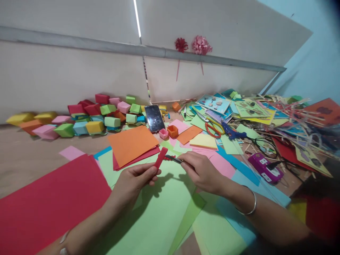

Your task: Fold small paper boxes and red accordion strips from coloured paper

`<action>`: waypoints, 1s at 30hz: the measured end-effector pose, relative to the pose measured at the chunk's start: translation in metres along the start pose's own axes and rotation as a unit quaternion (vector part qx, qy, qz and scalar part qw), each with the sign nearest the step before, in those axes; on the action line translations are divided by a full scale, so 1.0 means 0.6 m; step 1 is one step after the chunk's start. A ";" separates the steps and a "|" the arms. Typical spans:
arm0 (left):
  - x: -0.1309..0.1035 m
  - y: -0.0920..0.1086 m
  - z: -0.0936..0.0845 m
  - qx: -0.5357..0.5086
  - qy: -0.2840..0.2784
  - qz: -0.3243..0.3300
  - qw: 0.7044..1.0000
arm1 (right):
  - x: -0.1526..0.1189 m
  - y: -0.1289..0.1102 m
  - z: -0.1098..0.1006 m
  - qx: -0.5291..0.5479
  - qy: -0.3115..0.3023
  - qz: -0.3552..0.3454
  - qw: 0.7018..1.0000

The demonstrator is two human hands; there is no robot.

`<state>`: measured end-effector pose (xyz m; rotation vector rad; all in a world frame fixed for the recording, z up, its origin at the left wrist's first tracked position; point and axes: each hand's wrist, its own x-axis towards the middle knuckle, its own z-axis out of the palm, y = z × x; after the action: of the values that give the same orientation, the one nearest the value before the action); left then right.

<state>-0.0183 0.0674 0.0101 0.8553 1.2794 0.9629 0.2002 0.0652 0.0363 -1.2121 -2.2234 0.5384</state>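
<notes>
My left hand is closed, pinching a folded strip of red paper between thumb and fingers. Opposite it, my right hand grips a slim dark grey tool with red at its tip end. That end points left and meets or nearly meets the strip's side; its exact kind is unclear. Both hands are raised over a large light green sheet. Just beyond them lie a small pink paper box and a small orange paper box.
Orange paper and a big red sheet lie left. A phone leans among folded paper blocks. Orange-handled scissors, a blue glue gun and a purple power strip with cords lie right. A wall stands behind.
</notes>
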 end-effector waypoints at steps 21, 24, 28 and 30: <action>-0.022 0.012 0.004 0.145 0.013 0.132 0.981 | 0.007 0.011 -0.024 0.101 -0.010 0.005 0.995; -0.018 0.014 0.005 0.105 0.057 0.138 0.983 | 0.009 0.021 -0.026 0.090 -0.105 0.025 0.990; -0.018 0.012 0.006 0.142 0.067 0.160 0.975 | 0.012 0.022 -0.018 0.220 -0.033 0.186 0.957; -0.023 0.007 0.007 0.189 0.034 0.186 0.964 | 0.010 0.014 -0.008 0.337 0.009 0.220 0.915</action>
<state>-0.0148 0.0565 0.0195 1.4079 1.4138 1.0618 0.2057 0.0753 0.0366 -1.2956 -1.5103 1.3301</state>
